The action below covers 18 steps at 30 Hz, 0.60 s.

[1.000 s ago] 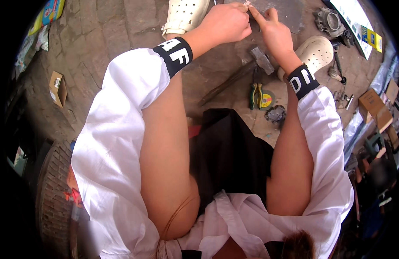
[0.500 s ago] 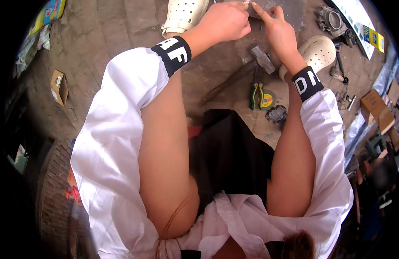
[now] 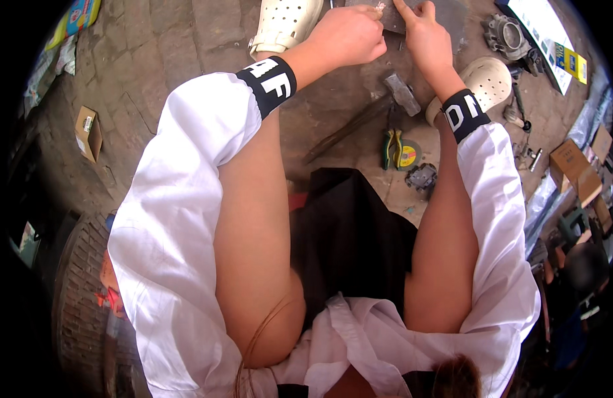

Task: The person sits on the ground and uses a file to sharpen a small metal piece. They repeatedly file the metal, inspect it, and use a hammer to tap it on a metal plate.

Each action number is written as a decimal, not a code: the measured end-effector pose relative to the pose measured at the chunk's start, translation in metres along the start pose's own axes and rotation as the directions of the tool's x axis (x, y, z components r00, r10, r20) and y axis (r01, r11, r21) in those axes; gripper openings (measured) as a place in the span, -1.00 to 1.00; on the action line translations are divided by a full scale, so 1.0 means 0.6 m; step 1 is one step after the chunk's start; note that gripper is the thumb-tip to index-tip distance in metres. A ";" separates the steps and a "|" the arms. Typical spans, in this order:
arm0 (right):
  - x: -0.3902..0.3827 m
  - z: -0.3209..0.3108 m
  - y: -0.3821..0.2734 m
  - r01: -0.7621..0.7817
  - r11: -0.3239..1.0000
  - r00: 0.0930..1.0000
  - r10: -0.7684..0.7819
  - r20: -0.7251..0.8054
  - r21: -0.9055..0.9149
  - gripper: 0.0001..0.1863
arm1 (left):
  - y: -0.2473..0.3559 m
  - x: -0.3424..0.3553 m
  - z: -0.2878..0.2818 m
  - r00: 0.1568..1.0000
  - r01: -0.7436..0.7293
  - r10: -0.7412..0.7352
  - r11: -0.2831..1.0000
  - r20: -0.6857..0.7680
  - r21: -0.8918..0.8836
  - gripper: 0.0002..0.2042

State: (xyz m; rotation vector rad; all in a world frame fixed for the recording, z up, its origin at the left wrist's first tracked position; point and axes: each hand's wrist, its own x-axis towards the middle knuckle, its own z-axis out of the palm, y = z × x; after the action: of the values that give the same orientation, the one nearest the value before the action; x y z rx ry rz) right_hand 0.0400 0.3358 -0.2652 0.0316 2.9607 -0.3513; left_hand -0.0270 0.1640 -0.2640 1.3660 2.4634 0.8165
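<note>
"Where is there room for a hand?"
"Mostly on the left: brick floor (image 3: 174, 53) lies open between the left shoe (image 3: 286, 23) and a box (image 3: 89, 134)."
"Between the hands?"
"A narrow gap parts the left hand (image 3: 353, 40) from the right hand (image 3: 426, 43). Below it a hammer (image 3: 402, 93) lies aslant, its handle (image 3: 349, 129) barring the way toward the left leg (image 3: 253, 232)."
"Lower down?"
"Pliers (image 3: 388, 149) and a disc (image 3: 407, 156) lie side by side, a metal part (image 3: 422, 176) just below."
"On the right?"
"Tight: the right shoe (image 3: 487, 79), then a casting (image 3: 508, 36) beyond."
</note>
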 end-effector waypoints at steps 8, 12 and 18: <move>-0.021 -0.004 -0.002 -0.059 0.990 0.993 0.044 0.113 0.130 -0.37 | 0.000 -0.006 -0.002 0.994 0.050 -0.055 0.997 0.093 0.057 -0.77; -0.025 0.017 0.004 0.020 0.988 0.999 -0.028 0.047 0.156 -0.37 | -0.005 -0.004 0.003 0.999 -0.023 0.023 1.000 -0.024 -0.002 -0.78; -0.022 0.012 -0.002 0.017 0.991 0.998 -0.026 0.064 0.129 -0.35 | -0.008 -0.007 0.005 1.000 -0.005 0.005 1.000 0.004 0.010 -0.79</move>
State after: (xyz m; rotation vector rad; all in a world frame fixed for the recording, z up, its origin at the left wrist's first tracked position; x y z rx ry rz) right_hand 0.0544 0.3329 -0.2699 0.0032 2.8712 -0.5349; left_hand -0.0265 0.1596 -0.2695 1.3770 2.4653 0.8028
